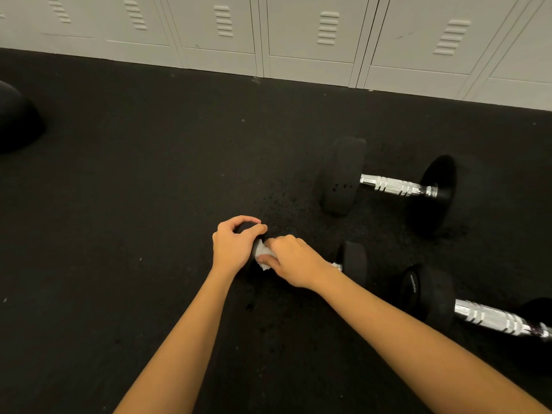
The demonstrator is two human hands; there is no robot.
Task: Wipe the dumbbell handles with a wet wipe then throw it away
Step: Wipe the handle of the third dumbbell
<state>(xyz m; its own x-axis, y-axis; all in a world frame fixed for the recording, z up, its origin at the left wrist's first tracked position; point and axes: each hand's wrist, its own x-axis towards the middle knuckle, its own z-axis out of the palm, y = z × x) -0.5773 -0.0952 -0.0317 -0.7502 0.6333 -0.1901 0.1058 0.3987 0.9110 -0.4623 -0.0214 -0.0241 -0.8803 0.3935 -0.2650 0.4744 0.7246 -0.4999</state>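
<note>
Three black dumbbells with chrome handles lie on the dark floor. The nearest one [354, 264] lies under my hands, its handle almost fully covered. My left hand [234, 243] grips its left head from above. My right hand [294, 261] is wrapped over the handle and holds a white wet wipe [263, 252] against it; a bit of wipe shows between my two hands. A second dumbbell [394, 185] lies farther back on the right. The third dumbbell [490, 318] lies at the right edge, partly cut off.
A row of pale grey lockers [298, 40] runs along the far wall. A dark rounded object [16, 121] sits at the left edge. Black rubber flooring [134, 219] stretches out to the left and front.
</note>
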